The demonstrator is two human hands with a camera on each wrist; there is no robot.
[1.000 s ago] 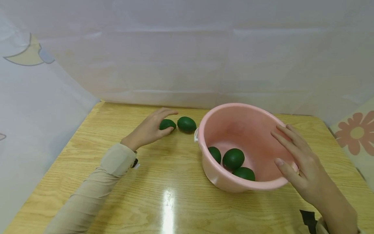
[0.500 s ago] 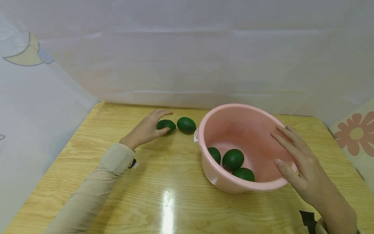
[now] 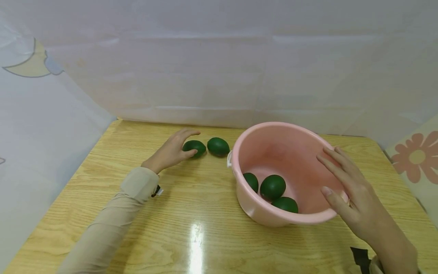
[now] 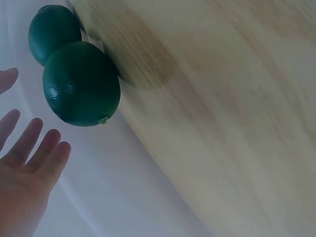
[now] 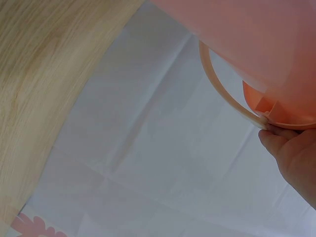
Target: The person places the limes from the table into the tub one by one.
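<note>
My left hand [image 3: 172,150] is spread at a dark green lime [image 3: 194,148] on the wooden table. From the left wrist view, a gap shows between the fingertips and the limes. A second lime [image 3: 218,146] lies just right of the first. Over the right rim of a pink bucket [image 3: 251,205], my right hand [image 3: 359,194] rests with fingers fairly straight. The right wrist view has this hand [image 5: 296,155] touching the rim beside the handle joint. Inside the bucket are three limes, one of them [image 3: 272,187] in the middle; the side wall partly hides the others.
The bucket's pale handle [image 5: 222,91] hangs down on its outer side. A pale sheet [image 3: 191,68] rises behind the table [image 3: 164,228], with a printed moon at left and a printed flower at right.
My left hand has drawn back slightly to the left, and the nearer lime shows more fully now. The right hand and the bucket have stayed in place.
</note>
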